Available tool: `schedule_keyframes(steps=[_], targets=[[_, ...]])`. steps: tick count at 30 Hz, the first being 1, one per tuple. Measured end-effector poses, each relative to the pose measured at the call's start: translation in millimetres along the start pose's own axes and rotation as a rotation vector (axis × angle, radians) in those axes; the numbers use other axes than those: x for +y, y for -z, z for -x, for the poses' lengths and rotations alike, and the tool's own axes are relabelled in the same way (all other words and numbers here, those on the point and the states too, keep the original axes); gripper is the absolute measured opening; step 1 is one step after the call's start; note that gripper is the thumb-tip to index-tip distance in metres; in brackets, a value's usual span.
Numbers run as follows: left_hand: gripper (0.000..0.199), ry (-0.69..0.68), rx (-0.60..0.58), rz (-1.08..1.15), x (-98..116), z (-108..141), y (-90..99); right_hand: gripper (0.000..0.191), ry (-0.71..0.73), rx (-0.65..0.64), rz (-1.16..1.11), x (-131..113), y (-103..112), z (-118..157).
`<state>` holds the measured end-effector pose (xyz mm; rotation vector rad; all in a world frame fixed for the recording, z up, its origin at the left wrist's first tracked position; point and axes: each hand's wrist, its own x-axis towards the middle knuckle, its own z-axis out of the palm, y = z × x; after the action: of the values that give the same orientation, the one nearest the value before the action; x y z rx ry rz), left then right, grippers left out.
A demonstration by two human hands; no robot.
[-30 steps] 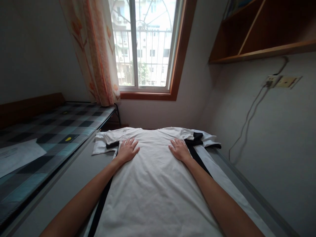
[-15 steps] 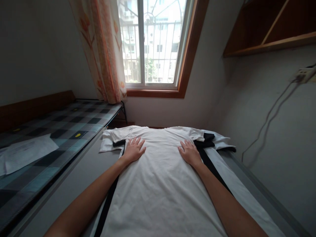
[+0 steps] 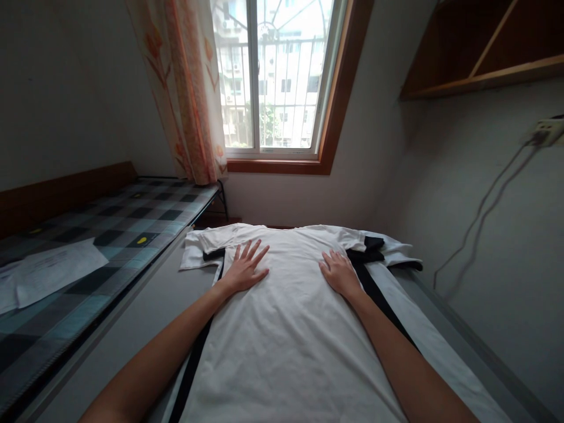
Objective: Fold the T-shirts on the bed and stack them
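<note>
A white T-shirt (image 3: 291, 329) lies spread out, its collar end toward the window. Beneath it, black cloth (image 3: 383, 299) and another white garment (image 3: 436, 329) show along the sides and at the sleeves. My left hand (image 3: 245, 267) rests on the left part of the shirt's upper area, fingers spread. On the right part lies my right hand (image 3: 340, 273), palm down with its fingers slightly apart. Neither hand grips the cloth.
The garments lie on a grey surface (image 3: 145, 305). To the left is a bed with a checked cover (image 3: 110, 229) and white papers (image 3: 61, 270) on it. A wooden shelf (image 3: 484, 79) and a socket with a cable (image 3: 549, 132) are on the right wall.
My left hand has shifted slightly right over the shirt, and its fingers are spread wider. My right hand stays in nearly the same place on the cloth.
</note>
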<state>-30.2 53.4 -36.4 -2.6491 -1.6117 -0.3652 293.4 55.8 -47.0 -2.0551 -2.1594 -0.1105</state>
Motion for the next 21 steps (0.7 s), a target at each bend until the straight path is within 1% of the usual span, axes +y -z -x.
schedule_keyframes(steps=[2,5,7,21], targets=[[0.072,0.044,0.029,-0.004,1.0,0.0,-1.7,0.054,0.000,0.002,-0.003,0.2,-0.4,-0.1],[0.064,0.097,-0.024,-0.005,1.7,-0.6,-4.3,0.054,-0.003,0.000,-0.007,0.1,-0.9,0.1],[0.060,0.092,-0.056,-0.008,1.4,-1.1,-5.3,0.054,-0.004,-0.002,-0.007,0.0,-0.9,0.2],[0.061,0.091,-0.063,-0.021,0.1,-1.6,-6.9,0.053,-0.006,0.011,-0.017,-0.9,-0.2,1.2]])
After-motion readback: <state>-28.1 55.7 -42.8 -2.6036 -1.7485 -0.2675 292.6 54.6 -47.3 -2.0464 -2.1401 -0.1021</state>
